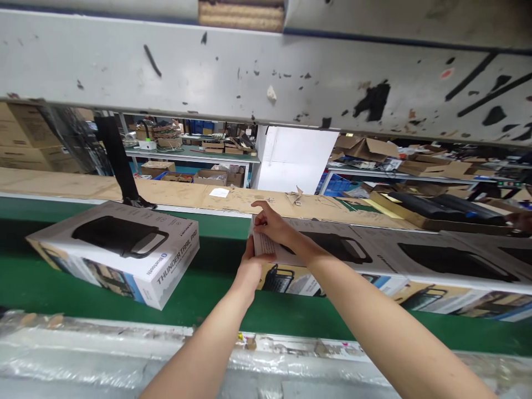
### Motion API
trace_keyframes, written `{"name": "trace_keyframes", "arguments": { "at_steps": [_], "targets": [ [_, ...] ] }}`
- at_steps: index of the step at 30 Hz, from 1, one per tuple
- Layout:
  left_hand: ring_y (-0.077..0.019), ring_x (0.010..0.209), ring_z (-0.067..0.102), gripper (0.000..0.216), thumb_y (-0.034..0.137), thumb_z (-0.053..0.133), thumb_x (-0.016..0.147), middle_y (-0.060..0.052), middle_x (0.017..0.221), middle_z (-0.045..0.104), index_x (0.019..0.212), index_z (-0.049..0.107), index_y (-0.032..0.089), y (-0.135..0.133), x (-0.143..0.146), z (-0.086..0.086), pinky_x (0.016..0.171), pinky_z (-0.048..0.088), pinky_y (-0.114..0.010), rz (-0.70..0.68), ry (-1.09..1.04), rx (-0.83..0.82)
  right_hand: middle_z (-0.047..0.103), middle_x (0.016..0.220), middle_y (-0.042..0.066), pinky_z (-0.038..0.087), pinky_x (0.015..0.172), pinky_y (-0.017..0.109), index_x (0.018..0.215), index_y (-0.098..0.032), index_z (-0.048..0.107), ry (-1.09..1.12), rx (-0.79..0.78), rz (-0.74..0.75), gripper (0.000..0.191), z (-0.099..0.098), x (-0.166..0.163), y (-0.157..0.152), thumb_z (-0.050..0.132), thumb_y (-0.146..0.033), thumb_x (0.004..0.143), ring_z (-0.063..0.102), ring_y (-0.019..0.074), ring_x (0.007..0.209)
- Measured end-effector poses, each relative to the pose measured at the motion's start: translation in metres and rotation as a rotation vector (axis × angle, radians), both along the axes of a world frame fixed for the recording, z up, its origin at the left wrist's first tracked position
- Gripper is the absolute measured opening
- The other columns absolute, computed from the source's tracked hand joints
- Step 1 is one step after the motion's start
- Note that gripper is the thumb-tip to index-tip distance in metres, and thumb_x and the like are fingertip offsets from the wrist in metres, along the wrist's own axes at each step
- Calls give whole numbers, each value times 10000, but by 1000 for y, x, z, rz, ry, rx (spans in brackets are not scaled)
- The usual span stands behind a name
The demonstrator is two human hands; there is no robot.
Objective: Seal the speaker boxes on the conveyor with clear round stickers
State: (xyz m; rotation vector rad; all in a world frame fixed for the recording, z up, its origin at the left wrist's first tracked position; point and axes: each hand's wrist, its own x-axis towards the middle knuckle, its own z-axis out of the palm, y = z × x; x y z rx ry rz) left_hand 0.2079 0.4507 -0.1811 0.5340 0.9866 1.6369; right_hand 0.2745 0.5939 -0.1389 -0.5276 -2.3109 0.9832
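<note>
A white printed speaker box (282, 277) lies on the green conveyor belt (199, 277) in front of me. My left hand (251, 263) grips its near left corner, thumb on the box and the other fingers round the end face, partly hidden. Over the upper edge of that same end is my right hand (270, 224), its index finger bent outward and the others curled together. Whatever those fingers pinch is too small to make out. To the left, apart from my hands, sits another box (124, 238) marked "Thunder Trail Pro".
More speaker boxes (449, 260) stand end to end on the right. A grey scuffed beam (233, 66) crosses above the belt. Behind it runs a cardboard-covered ledge (187, 191), with a black strap (118, 160) and a tray of black parts (436, 213). Another person's hand (521, 220) shows far right.
</note>
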Motion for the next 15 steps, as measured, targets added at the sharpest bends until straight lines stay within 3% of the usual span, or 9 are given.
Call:
{"name": "trace_keyframes", "arguments": {
  "at_steps": [5, 10, 15],
  "targets": [
    [-326, 1128, 692, 1026, 93, 774, 588, -52, 1136, 767, 1549, 440, 225, 1, -3, -2, 1018, 512, -400, 27, -6, -21, 549, 783, -49, 478, 686, 288, 1310, -281, 463, -38, 64, -63, 622, -1, -6, -2, 575, -89, 729, 593, 176, 739],
    [-336, 1132, 687, 1015, 105, 764, 581, -53, 1149, 761, 1539, 460, 238, 2, -6, -6, 1000, 523, -408, 44, -12, -21, 584, 906, -8, 488, 724, 327, 1299, -277, 464, -26, 129, -207, 631, -6, -8, -1, 629, -132, 708, 603, 201, 789],
    [-342, 1145, 676, 1064, 112, 779, 576, -72, 1179, 748, 1569, 409, 207, -1, -7, -5, 971, 530, -390, 81, -14, -70, 682, 940, 42, 527, 847, 402, 1399, -256, 391, 23, 183, -182, 528, -7, 8, -12, 451, -150, 885, 675, 239, 929]
  ]
}}
